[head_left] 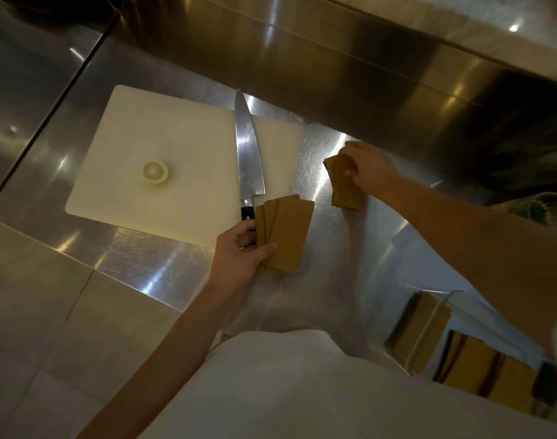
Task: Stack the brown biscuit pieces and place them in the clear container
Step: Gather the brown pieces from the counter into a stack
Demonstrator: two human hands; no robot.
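Clear container (pixel 435 318) holds upright brown biscuit pieces (pixel 419 331).

We noted a stainless steel counter (pixel 334 296) filling the frame centre, pale floor tiles (pixel 33 312) lower left, dim light with scattered glare.

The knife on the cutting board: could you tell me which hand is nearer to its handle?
Left. The left hand, holding fanned biscuit pieces, sits right beside the knife handle; the right hand is off to the right, on another stack.
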